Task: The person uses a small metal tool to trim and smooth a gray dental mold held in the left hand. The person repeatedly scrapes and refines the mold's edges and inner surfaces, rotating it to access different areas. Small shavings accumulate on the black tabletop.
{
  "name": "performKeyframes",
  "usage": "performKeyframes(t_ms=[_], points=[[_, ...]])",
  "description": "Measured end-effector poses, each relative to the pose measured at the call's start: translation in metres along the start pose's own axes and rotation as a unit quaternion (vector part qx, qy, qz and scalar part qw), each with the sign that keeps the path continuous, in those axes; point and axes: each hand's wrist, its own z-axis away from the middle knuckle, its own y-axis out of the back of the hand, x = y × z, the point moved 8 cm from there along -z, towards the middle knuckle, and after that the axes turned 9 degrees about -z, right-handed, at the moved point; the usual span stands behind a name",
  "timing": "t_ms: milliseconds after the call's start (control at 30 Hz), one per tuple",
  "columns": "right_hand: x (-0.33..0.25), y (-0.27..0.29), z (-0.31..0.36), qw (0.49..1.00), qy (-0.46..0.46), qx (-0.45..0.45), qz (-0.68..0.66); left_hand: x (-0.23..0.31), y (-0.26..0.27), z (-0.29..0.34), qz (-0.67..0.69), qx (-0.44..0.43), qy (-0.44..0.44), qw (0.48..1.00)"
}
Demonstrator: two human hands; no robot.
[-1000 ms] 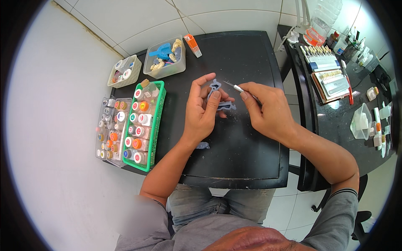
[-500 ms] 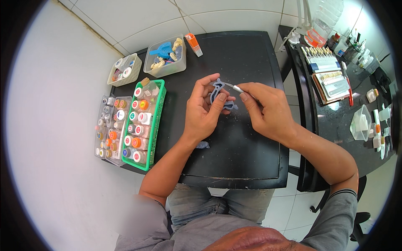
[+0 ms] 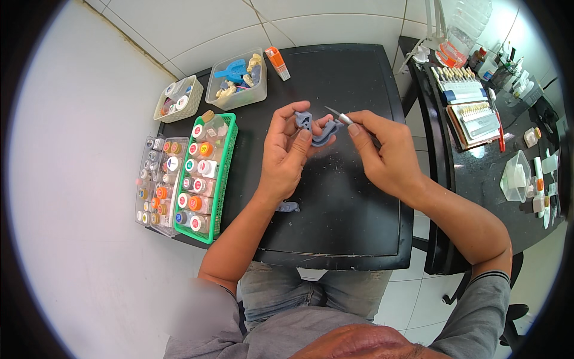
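My left hand (image 3: 284,158) is closed on a grey-blue dental model (image 3: 324,135), a curved arch-shaped piece held above the table between thumb and fingers. Its far end rises near my index fingertip. In my right hand (image 3: 382,149) is a craft knife (image 3: 345,119) with a pale metal collar, gripped like a pen. The thin blade points up and left, just beyond the model and apart from it. A smaller grey-blue piece (image 3: 289,207) lies on the table beside my left forearm.
Light crumbs dot the black table (image 3: 359,233). On its left stand a green basket (image 3: 220,197) of capped jars, a clear bottle case (image 3: 156,185) and a cream basket (image 3: 193,105). Behind are a clear tub (image 3: 239,103) and an orange-white box (image 3: 278,64). Shade guides (image 3: 475,122) lie on the right-hand desk.
My left hand has turned the dental model, so its solid curved side shows rather than its open frame. The knife blade has come away from it, and my right hand has shifted slightly right.
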Motion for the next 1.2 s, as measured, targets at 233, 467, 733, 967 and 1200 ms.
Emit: performKeyframes(t_ms=[233, 467, 733, 967, 1200], points=[[0.052, -0.011, 0.004, 0.933, -0.294, -0.025, -0.207, -0.009, 0.006, 0.003, -0.082, -0.014, 0.005, 0.997], [0.056, -0.017, 0.003, 0.923, -0.258, -0.048, -0.281, -0.005, -0.017, 0.006, -0.114, -0.053, -0.077, 0.989], [0.057, -0.009, 0.000, 0.934, -0.194, -0.048, -0.297, -0.011, -0.018, 0.000, -0.184, -0.070, -0.068, 0.978], [0.058, -0.003, -0.001, 0.964, -0.100, -0.004, -0.248, -0.024, -0.032, 0.009, -0.052, -0.132, 0.029, 0.989], [0.055, -0.010, 0.001, 0.980, -0.090, -0.073, -0.161, -0.042, -0.023, 0.011, -0.014, -0.139, 0.144, 0.980]])
